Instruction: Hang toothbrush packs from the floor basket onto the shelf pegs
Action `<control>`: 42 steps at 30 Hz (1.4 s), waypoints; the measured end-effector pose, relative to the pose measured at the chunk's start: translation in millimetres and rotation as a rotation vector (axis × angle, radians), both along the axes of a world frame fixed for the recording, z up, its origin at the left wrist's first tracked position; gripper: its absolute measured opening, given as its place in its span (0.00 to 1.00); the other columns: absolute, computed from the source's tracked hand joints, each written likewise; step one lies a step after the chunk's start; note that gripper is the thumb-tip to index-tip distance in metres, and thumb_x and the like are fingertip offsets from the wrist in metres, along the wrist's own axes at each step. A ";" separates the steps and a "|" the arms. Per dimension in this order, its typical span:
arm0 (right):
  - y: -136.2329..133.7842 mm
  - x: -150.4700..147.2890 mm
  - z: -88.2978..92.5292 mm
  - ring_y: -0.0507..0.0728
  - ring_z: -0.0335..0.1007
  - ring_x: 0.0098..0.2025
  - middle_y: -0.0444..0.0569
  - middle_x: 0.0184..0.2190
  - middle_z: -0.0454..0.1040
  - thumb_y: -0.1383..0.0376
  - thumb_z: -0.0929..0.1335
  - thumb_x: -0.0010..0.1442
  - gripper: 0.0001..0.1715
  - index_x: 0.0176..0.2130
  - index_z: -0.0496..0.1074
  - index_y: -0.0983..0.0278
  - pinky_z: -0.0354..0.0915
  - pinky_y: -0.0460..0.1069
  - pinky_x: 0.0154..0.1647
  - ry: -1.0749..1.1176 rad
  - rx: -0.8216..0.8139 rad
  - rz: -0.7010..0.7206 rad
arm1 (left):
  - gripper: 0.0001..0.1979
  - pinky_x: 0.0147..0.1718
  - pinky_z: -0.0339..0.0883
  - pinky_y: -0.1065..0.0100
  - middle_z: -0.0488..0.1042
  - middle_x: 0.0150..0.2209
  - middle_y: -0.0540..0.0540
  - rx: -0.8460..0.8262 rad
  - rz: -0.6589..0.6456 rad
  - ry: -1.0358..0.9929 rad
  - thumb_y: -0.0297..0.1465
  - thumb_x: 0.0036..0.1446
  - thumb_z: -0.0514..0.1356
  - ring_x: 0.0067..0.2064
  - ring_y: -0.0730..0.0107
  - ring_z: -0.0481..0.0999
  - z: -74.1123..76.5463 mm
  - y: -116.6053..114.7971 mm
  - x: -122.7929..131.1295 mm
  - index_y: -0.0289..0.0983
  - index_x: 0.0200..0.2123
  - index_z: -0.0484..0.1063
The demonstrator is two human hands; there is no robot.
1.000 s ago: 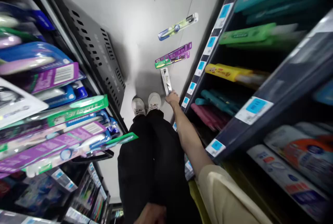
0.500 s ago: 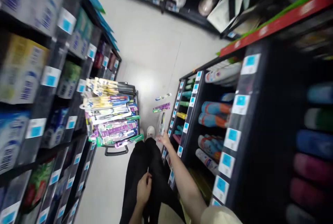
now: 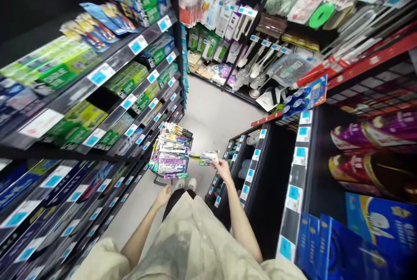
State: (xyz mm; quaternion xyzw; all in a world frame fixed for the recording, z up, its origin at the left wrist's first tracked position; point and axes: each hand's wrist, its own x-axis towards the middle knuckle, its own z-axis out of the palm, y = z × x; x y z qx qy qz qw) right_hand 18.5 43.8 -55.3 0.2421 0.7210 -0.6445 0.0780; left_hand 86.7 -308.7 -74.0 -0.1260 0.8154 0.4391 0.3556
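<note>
In front of me, my right hand [image 3: 223, 170] pinches the end of a packaged toothbrush [image 3: 206, 156], which points left over the floor. A black basket [image 3: 189, 152] stands on the floor to the left, heaped with packaged toothbrushes [image 3: 171, 149] in many colours. My left hand [image 3: 165, 193] has its fingers curled near the basket's dark handle [image 3: 160, 180]; what they hold, if anything, is hidden. Beneath the held pack, part of a green-edged toothbrush pack [image 3: 204, 163] shows on the floor.
Shelves of toothpaste boxes [image 3: 61, 74] line the left side. To the right are dark shelves [image 3: 262, 158] with price tags and a blue pack [image 3: 379, 223] on the near one. Hanging kitchen tools [image 3: 257, 65] fill the far rack. The pale floor [image 3: 218, 110] runs between.
I stand more upright, and the view takes in more shelving. My right hand has lifted a toothbrush pack off the floor. My left hand has moved from my lap towards the basket.
</note>
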 end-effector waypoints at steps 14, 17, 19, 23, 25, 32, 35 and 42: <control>-154.6 2.2 74.4 0.49 0.54 0.20 0.40 0.16 0.62 0.33 0.73 0.48 0.37 0.24 0.70 0.64 0.53 0.46 0.20 0.119 -0.166 0.247 | 0.37 0.43 0.74 0.63 0.82 0.42 0.39 0.641 0.459 0.228 0.50 0.47 0.73 0.41 0.60 0.81 64.7 50.2 51.6 0.31 0.54 0.74; -176.6 1.2 86.6 0.50 0.58 0.22 0.42 0.18 0.67 0.35 0.75 0.47 0.36 0.27 0.73 0.65 0.57 0.46 0.22 0.113 -0.218 0.354 | 0.40 0.40 0.74 0.64 0.82 0.38 0.40 0.692 0.589 0.244 0.51 0.45 0.74 0.37 0.61 0.81 71.4 47.2 64.2 0.30 0.53 0.74; -189.2 4.5 91.2 0.51 0.62 0.23 0.44 0.21 0.72 0.37 0.76 0.46 0.37 0.35 0.77 0.67 0.61 0.46 0.25 0.094 -0.261 0.404 | 0.40 0.41 0.74 0.63 0.82 0.39 0.39 0.709 0.666 0.266 0.52 0.44 0.75 0.38 0.60 0.82 77.2 32.7 63.4 0.30 0.53 0.75; -211.7 17.6 92.6 0.53 0.69 0.27 0.48 0.28 0.79 0.43 0.82 0.39 0.45 0.48 0.75 0.66 0.67 0.48 0.30 0.063 -0.341 0.463 | 0.41 0.43 0.74 0.63 0.83 0.40 0.39 0.705 0.774 0.314 0.51 0.44 0.75 0.39 0.60 0.82 86.0 -4.5 55.2 0.31 0.55 0.74; -222.6 25.8 92.8 0.54 0.72 0.28 0.49 0.30 0.81 0.46 0.83 0.37 0.45 0.48 0.75 0.66 0.69 0.49 0.32 0.062 -0.367 0.480 | 0.41 0.42 0.74 0.63 0.83 0.40 0.40 0.696 0.798 0.337 0.50 0.44 0.75 0.39 0.59 0.82 89.4 -17.6 54.2 0.31 0.56 0.74; -268.1 44.3 98.3 0.57 0.75 0.28 0.51 0.28 0.81 0.46 0.84 0.35 0.39 0.40 0.76 0.65 0.68 0.48 0.29 0.105 -0.385 0.547 | 0.38 0.40 0.73 0.63 0.82 0.39 0.41 0.697 0.861 0.468 0.51 0.43 0.75 0.39 0.60 0.81 95.6 -43.6 71.1 0.31 0.51 0.76; -289.0 52.4 96.9 0.60 0.77 0.29 0.53 0.28 0.82 0.44 0.83 0.33 0.40 0.38 0.76 0.64 0.68 0.49 0.28 0.076 -0.368 0.579 | 0.36 0.39 0.72 0.65 0.81 0.35 0.43 0.698 0.891 0.503 0.51 0.43 0.75 0.37 0.62 0.80 93.1 -60.2 81.9 0.31 0.47 0.76; -313.6 119.6 64.4 0.63 0.79 0.31 0.53 0.31 0.82 0.39 0.81 0.36 0.40 0.41 0.80 0.62 0.69 0.51 0.27 -0.077 -0.355 0.746 | 0.35 0.37 0.69 0.68 0.79 0.37 0.44 0.714 0.891 0.548 0.55 0.45 0.73 0.36 0.66 0.77 95.3 -119.8 100.0 0.35 0.47 0.74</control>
